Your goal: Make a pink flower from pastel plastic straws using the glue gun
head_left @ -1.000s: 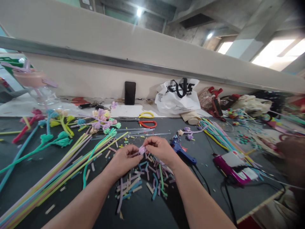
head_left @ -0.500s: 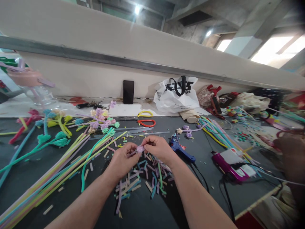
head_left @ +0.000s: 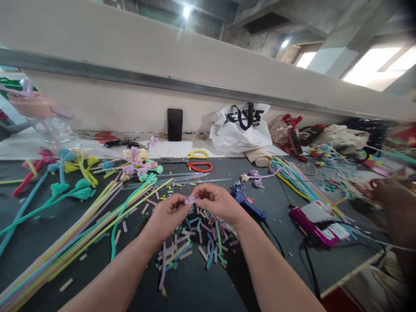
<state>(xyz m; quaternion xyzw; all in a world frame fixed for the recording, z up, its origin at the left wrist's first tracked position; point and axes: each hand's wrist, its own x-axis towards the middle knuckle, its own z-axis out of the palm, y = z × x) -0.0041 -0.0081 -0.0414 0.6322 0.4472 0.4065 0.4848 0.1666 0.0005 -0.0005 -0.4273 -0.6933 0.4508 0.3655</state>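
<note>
Scraps of cut pipe cleaner [head_left: 195, 245] litter the dark table [head_left: 195, 286] nearest me. Just above them, my left hand [head_left: 167, 216] and right hand [head_left: 216, 201] both pinch one lilac pipe-cleaner piece [head_left: 190, 199] between the fingertips (held clear of the table). Blue glue gun [head_left: 248, 207] lies just right of my right hand. Red scissors [head_left: 200, 167] lie beyond. Farthest, a black phone [head_left: 174, 124] leans against the wall.

Glue gun [head_left: 248, 207] lies right of scraps [head_left: 182, 251], perhaps touching.

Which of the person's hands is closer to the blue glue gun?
Right. The right hand is just beside the blue glue gun, on its left. The left hand is farther left, past the right hand; both pinch a purple piece.
</note>
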